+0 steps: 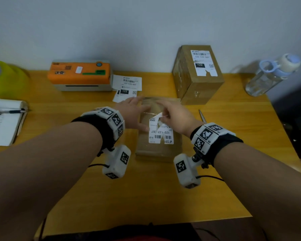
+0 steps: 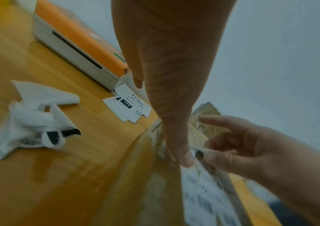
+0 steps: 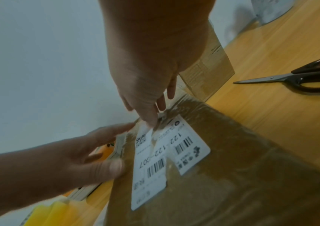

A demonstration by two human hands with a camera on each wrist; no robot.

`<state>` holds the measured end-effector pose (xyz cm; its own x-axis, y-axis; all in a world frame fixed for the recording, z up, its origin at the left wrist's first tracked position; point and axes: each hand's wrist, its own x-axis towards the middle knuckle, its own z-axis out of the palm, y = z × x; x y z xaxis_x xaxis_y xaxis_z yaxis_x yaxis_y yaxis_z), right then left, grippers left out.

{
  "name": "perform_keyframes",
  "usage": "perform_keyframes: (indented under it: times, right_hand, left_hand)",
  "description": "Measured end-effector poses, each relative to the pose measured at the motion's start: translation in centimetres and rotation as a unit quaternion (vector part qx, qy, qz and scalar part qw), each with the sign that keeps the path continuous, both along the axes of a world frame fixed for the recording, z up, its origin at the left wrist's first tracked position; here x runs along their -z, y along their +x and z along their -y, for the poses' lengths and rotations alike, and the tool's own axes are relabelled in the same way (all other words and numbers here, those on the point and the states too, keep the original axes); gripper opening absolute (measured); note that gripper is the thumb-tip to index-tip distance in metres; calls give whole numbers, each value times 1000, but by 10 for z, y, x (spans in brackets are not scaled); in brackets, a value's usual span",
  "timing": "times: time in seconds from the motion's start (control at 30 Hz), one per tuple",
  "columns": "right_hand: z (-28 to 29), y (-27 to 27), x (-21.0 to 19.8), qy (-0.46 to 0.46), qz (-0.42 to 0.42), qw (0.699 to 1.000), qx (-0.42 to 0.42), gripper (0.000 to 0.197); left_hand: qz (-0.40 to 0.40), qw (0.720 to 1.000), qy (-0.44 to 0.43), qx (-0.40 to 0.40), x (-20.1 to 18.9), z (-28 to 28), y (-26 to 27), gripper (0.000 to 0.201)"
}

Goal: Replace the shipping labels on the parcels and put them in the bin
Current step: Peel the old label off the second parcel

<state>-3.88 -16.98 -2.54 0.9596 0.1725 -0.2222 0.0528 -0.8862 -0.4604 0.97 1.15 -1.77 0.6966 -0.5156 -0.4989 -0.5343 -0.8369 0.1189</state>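
A flat brown parcel lies in the middle of the wooden table. Its white shipping label, printed 122-122-007, is torn down the middle. My right hand pinches the label's lifted far edge between thumb and finger. My left hand lies flat on the parcel's left side with straight fingers, thumb pressing beside the label. A taller brown parcel with a torn label stands at the back right. Loose printed labels lie beside the printer.
An orange-topped label printer sits at the back left. Crumpled label scraps lie left of the parcel. Scissors lie to the right, a water bottle stands far right. A notebook with a pen and a yellow-green round object sit at the left edge.
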Motion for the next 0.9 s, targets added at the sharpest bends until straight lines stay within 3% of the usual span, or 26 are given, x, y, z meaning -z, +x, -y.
perform_keyframes:
  times: [0.1,0.2,0.27,0.4,0.57,0.77,0.9]
  right_hand:
    - [-4,5,4,-53,-16,998,-25,32]
    - [-5,7,2,-89,10,995,-40,23]
    - [-4,7,2,-95,30,994,-54,22]
    - [1,0,4,-65,-27,995,-70,24]
    - [9,-12,-3,-68,-20,993,-96,25]
    - [6,-17,-4,-14,23,999,-35,23]
    - [3,-20,0,31,17,999,20,26]
  left_hand:
    - [-14,1000,8,5,9,0,-6,100]
    - [-13,1000,6,-18,13,0,-10,99]
    - [-19,999,3,-33,15,-1,-10,99]
    - [-16,999,5,-40,17,-2,-10,100]
    - [-27,998,0,-59,15,0,-11,99]
    - [-26,995,-3,-97,15,2,-10,94]
    - [29,994,-45,-92,12,4,-13,73]
